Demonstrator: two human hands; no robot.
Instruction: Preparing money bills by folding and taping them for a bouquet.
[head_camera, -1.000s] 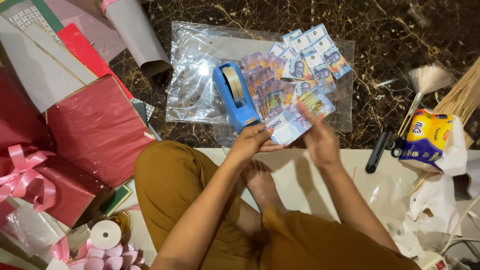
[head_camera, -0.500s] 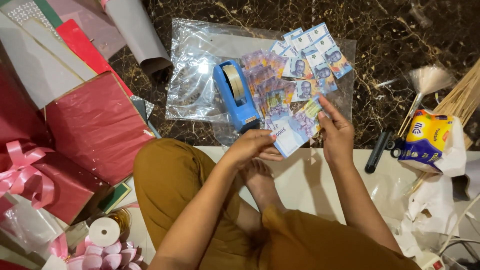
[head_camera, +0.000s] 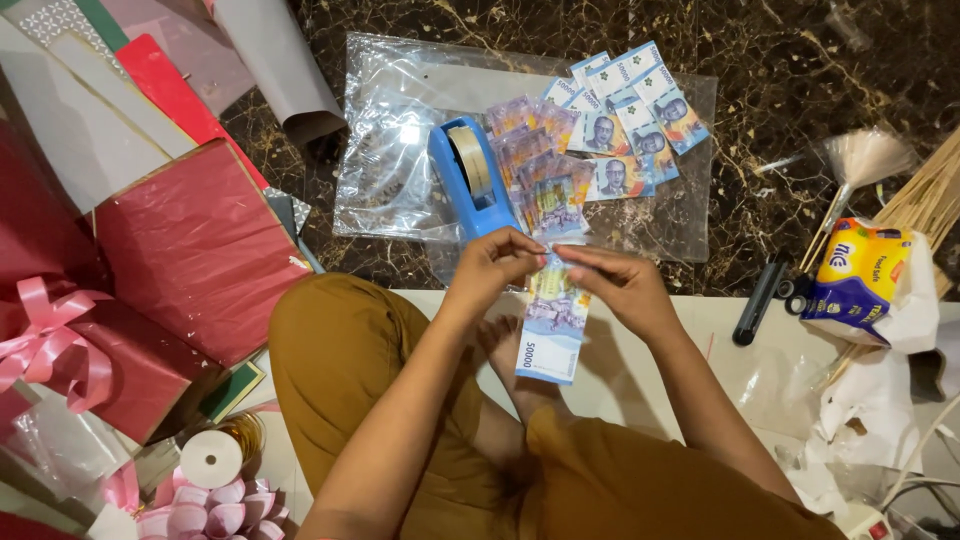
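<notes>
My left hand and my right hand both pinch the top end of a blue banknote, which hangs lengthwise above my crossed legs. Just beyond my hands a blue tape dispenser lies on a clear plastic sheet. Beside it, several purple and blue banknotes are spread in overlapping rows on the same sheet.
Red wrapped boxes with a pink ribbon fill the left side, with rolled paper behind. A white ribbon spool lies at the lower left. On the right are a yellow tissue pack, wooden sticks and a black marker.
Both hands have left the spread of banknotes and drawn back toward my body. One blue banknote has been lifted off the sheet and now hangs between my fingers.
</notes>
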